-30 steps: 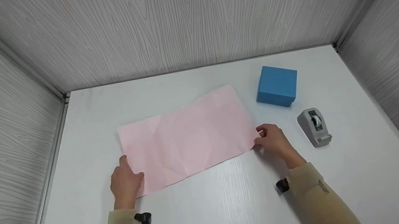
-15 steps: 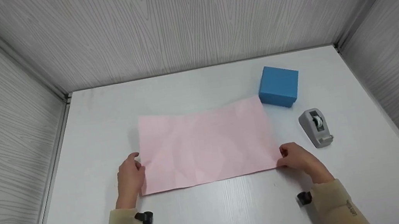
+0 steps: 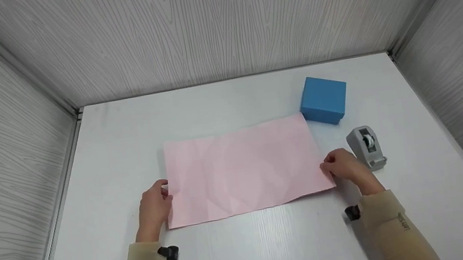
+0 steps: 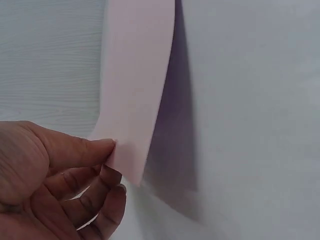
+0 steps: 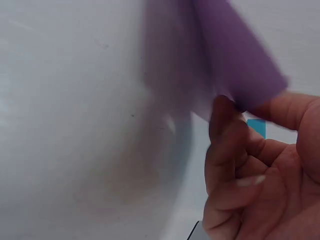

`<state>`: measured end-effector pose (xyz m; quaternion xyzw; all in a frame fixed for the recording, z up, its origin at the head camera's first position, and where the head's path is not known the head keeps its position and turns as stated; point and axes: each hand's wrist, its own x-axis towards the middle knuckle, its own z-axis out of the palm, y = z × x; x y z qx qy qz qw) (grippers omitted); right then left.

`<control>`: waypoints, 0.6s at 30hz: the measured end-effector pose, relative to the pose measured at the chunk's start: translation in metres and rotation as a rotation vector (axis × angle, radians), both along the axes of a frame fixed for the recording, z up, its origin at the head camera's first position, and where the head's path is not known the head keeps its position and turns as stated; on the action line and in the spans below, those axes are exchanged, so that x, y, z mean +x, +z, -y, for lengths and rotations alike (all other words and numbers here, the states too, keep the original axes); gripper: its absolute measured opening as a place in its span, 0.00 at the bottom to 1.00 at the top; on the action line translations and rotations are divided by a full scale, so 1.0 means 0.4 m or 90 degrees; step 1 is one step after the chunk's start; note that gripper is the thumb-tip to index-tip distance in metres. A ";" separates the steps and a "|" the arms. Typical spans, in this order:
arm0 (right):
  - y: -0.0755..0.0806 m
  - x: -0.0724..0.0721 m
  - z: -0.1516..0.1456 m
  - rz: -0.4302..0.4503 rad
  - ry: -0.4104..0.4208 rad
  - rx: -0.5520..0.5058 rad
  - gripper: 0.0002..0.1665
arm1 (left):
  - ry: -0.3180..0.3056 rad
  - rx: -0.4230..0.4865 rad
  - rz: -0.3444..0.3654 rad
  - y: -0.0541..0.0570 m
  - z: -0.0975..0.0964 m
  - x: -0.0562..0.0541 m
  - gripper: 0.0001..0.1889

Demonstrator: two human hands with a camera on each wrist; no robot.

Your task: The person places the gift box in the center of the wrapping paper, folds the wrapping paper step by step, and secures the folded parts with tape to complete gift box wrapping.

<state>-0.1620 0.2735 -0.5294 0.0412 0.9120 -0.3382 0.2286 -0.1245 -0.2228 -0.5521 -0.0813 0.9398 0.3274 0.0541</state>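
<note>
A creased pink sheet of paper (image 3: 246,168) spans the space between my hands, its near edge slightly raised off the table. My left hand (image 3: 154,209) pinches its left edge between thumb and forefinger; in the left wrist view the paper (image 4: 137,75) bends away from the thumb. At the opposite side my right hand (image 3: 348,168) pinches the right edge above the near corner. The right wrist view shows the paper (image 5: 240,60) darker and blurred, held by thumb and fingertips of the right hand (image 5: 260,165).
Behind the sheet's far right corner sits a blue box (image 3: 324,99). A grey tape dispenser (image 3: 366,147) stands just beyond my right hand. Grey wood-grain panels (image 3: 216,23) enclose the white table (image 3: 249,254) at the back and both sides.
The sheet has shifted right and turned to lie nearly level. My right hand went right and nearer, then back up along the right edge. My left hand moved slightly right.
</note>
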 end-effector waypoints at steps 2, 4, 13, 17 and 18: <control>-0.002 -0.006 0.005 0.004 0.008 0.024 0.12 | 0.008 0.001 0.005 -0.001 0.001 0.003 0.21; -0.003 -0.005 0.007 0.013 0.019 0.051 0.13 | 0.013 0.001 0.016 -0.002 0.002 0.006 0.21; -0.003 0.021 0.009 0.051 0.035 0.109 0.14 | 0.020 -0.038 0.059 -0.002 -0.001 0.011 0.26; -0.001 0.021 0.012 0.027 0.050 0.141 0.17 | 0.013 -0.067 0.034 -0.002 -0.009 0.012 0.29; 0.000 0.020 0.014 0.010 0.055 0.147 0.19 | 0.007 -0.074 0.023 -0.003 -0.011 0.013 0.30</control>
